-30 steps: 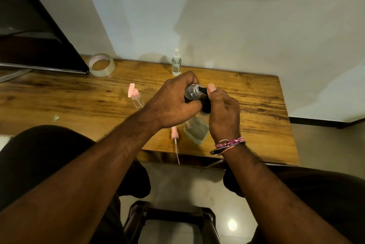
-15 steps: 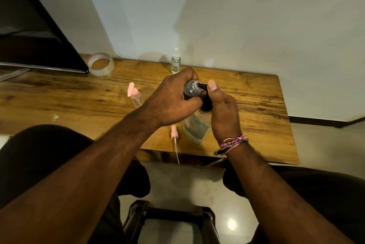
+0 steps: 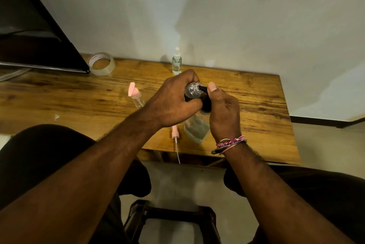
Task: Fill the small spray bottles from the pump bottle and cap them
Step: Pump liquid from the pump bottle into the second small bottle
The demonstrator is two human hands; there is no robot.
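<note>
Above the near middle of the wooden desk point(image 3: 256, 105), a small clear spray bottle point(image 3: 191, 90) is gripped in the curled left hand point(image 3: 173, 103), its long axis tilted, open mouth held against the black spout of the pump bottle point(image 3: 197, 128). The right hand point(image 3: 224, 113) is closed around the pump head, thumb on top. A loose pink sprayer cap point(image 3: 174, 132) lies nearest the left hand. A white wall stands behind the desk.

Left hand point(image 3: 173, 103): fingers curled round a small bottle point(image 3: 191, 90), forearm reaching in from lower left. Right hand point(image 3: 224, 114): just right of the bottle, thumb pressing down (banded wrist).
</note>
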